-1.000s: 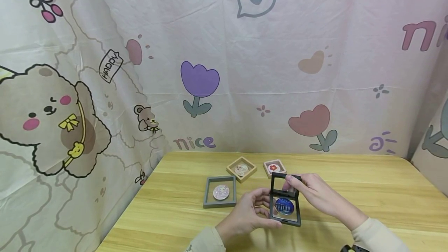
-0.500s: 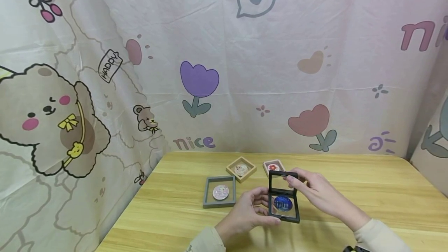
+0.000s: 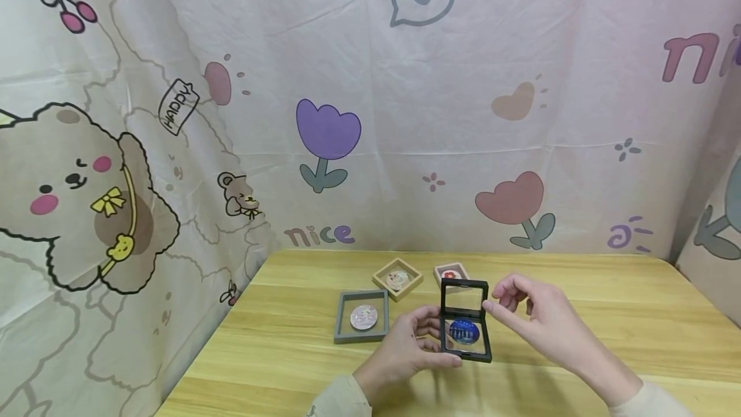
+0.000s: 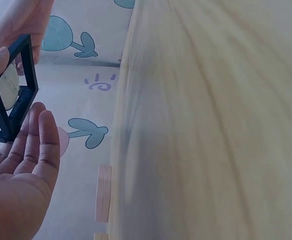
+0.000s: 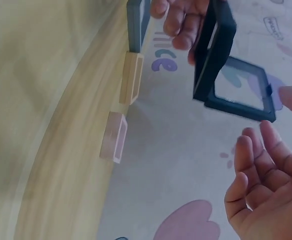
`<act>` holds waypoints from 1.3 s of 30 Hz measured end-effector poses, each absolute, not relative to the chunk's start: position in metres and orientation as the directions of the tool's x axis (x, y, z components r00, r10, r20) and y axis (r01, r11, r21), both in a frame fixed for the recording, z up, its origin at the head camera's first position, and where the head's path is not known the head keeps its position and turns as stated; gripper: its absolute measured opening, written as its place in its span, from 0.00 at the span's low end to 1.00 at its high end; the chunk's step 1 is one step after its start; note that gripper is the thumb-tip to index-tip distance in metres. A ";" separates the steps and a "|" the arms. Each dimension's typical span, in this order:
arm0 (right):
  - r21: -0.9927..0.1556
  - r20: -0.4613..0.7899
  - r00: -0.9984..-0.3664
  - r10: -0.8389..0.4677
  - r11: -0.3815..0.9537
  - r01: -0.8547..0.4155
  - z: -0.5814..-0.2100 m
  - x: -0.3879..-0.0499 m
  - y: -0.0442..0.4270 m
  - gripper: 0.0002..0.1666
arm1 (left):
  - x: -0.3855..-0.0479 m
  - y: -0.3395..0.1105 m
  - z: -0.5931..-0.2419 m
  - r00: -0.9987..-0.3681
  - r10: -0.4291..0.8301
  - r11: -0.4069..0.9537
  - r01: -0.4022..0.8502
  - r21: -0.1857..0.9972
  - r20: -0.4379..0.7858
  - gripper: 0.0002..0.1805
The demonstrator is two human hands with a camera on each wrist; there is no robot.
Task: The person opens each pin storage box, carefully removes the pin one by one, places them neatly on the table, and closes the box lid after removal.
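My left hand (image 3: 405, 349) holds a black hinged display case (image 3: 463, 315), thumb in front of the lower edge and fingers behind it. The case's lid stands raised. In the lower half, a round blue badge-like disc (image 3: 464, 332) shows through the clear film. Beside the lid's right edge is my right hand (image 3: 541, 320), fingers loosely bent and holding nothing. The right wrist view puts its fingers (image 5: 256, 165) just short of the lid. In the left wrist view, the case (image 4: 28, 65) appears edge-on near the left fingers (image 4: 48, 140).
On the table (image 3: 278, 352) lies a grey frame (image 3: 361, 340) with a pale round disc. Behind it sit a light wooden box (image 3: 384, 287) and a small pinkish box (image 3: 438, 275) with a red-flower disc. A printed cloth (image 3: 405, 114) hangs behind the table.
My right hand has let go of the lid and moved slightly right. The lid stays raised, and the case has shifted a little left and up in my left hand.
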State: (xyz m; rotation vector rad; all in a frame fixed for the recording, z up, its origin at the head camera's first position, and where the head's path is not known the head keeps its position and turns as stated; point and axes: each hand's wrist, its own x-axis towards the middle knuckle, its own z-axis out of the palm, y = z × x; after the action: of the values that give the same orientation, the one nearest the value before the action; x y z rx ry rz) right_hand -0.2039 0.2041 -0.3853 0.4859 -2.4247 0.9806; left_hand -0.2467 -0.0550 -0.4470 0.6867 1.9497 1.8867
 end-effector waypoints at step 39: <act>-0.290 0.568 -0.777 -0.270 0.818 -0.496 -0.394 -0.190 0.156 0.19 | -0.246 -0.057 -0.445 -0.828 0.540 -0.020 0.165 0.986 0.149 0.35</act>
State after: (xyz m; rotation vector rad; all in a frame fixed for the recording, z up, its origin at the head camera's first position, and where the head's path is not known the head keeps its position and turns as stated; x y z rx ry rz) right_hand -0.1902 0.1561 -0.3937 0.5657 -2.4843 0.5885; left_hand -0.2464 -0.0568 -0.4451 0.7418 1.9802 1.9240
